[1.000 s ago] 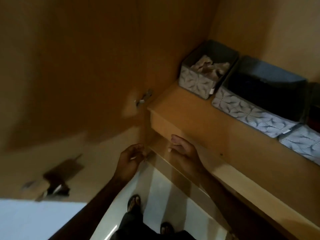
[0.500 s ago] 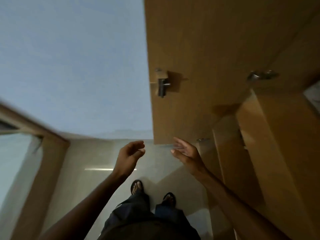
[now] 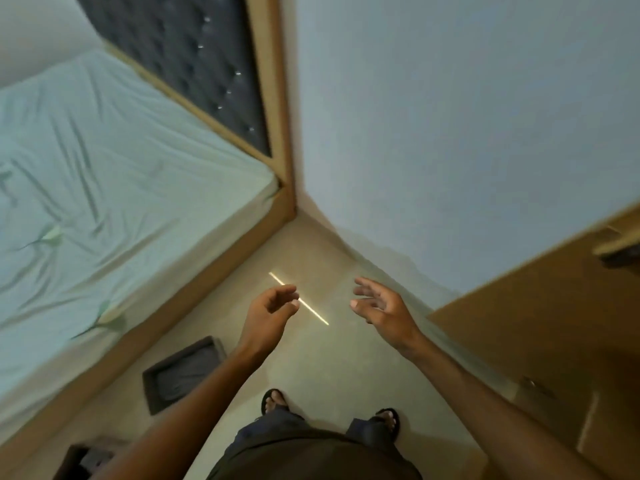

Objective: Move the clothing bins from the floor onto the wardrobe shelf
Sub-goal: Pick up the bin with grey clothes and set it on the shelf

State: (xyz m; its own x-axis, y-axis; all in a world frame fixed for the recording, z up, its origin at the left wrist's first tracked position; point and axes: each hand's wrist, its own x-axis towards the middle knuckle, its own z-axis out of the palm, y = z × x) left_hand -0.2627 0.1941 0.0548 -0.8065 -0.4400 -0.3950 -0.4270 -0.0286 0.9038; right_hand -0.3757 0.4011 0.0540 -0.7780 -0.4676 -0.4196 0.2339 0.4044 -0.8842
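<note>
Showing no readable writing, a grey bin (image 3: 183,372) holding dark folded cloth sits on the floor (image 3: 322,368), lower left, beside the bed (image 3: 104,161). Left hand (image 3: 268,315) loosely curled, right hand (image 3: 381,308) spread; both empty.

No writing, label, brand or number can be read anywhere here. The dark bin (image 3: 183,370) on the floor (image 3: 311,358) shows no tag, though motion blur may hide small print.
</note>
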